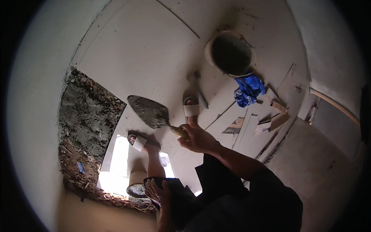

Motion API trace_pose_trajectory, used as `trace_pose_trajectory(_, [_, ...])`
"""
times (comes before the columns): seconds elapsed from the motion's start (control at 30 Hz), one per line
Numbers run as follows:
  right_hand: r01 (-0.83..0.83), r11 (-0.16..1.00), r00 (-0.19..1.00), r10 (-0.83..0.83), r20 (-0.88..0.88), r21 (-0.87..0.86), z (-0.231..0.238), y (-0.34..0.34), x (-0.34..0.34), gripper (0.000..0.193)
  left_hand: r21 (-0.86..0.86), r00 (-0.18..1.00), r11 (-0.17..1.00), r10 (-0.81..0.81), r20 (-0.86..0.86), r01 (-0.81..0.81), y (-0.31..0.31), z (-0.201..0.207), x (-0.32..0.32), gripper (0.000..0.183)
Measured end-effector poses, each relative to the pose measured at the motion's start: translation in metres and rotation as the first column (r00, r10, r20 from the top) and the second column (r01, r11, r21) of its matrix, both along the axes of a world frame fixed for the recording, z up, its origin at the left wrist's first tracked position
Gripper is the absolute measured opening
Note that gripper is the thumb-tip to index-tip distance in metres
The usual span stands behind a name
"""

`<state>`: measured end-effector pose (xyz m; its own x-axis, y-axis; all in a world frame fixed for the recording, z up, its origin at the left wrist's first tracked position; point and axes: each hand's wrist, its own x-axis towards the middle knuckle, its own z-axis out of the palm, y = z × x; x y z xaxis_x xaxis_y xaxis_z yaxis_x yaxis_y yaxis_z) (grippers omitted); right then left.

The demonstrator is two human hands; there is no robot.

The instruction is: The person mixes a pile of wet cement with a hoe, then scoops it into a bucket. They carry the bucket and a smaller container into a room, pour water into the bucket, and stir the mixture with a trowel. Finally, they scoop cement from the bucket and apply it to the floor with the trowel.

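Observation:
My right hand (198, 137) is wrapped round the handle of a pointed trowel (148, 112). Grey smears of mortar cover its blade, which is held out to the left above the pale tiled floor (154, 50). My left hand (157, 191) rests on my left knee, fingers stretched out and holding nothing. To the left of the trowel lies an untiled strip with wet grey mortar (87, 112) spread over part of it. Bare rubble and soil (75, 158) show at the strip's near end.
A bucket (209, 53) with dark grey contents stands at the far right. Near it lie crumpled blue plastic (248, 90), a hammer (201, 94) and several tile offcuts (247, 127). Beside my left hand is a smaller pail (137, 178). My sandalled feet stand on the tiles.

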<state>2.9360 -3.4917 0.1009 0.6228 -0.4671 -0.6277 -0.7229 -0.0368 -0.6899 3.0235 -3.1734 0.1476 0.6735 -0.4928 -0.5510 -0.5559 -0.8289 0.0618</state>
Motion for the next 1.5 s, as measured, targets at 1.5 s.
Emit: trace_pose_trajectory(1.5, [-0.169, 0.912, 0.596, -0.206, -0.776, -0.373, -0.178, -0.245, -0.239, 0.033, -0.509, 0.229, 0.656, -0.468, -0.853, -0.557, -0.467, -0.336, -0.131, 0.055])
